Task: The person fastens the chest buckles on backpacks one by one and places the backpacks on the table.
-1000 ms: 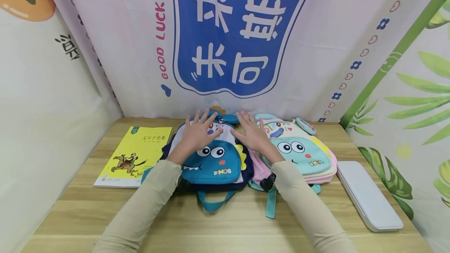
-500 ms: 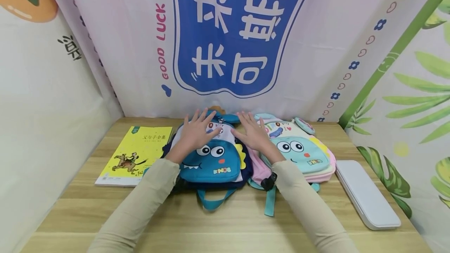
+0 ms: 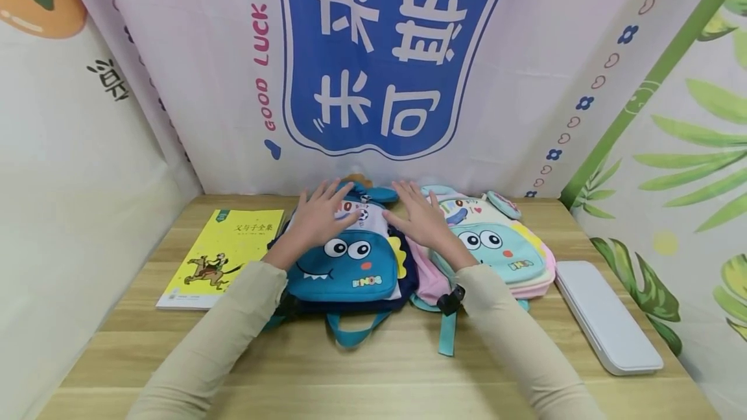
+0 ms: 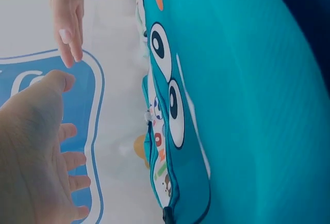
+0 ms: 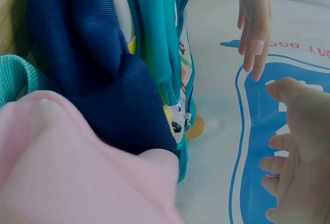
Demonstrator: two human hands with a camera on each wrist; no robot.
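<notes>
"GOOD LUCK" runs up the backdrop cloth (image 3: 525,50) in pink capitals, left of the big blue panel (image 3: 391,50), where four large white Chinese characters read 未来可期, turned on their side. The yellow book (image 3: 224,258) on the worktop shows a cover title, 父与子全集. The blue backpack (image 3: 344,268) carries "DINOS" in coloured letters on its pocket, and the pale backpack (image 3: 502,255) beside it bears a similar small coloured word, too small to read.

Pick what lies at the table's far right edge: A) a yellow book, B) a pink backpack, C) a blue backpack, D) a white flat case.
D: the white flat case lies alone at the right edge of the table, beyond the pink backpack; the yellow book is at the left.
</notes>
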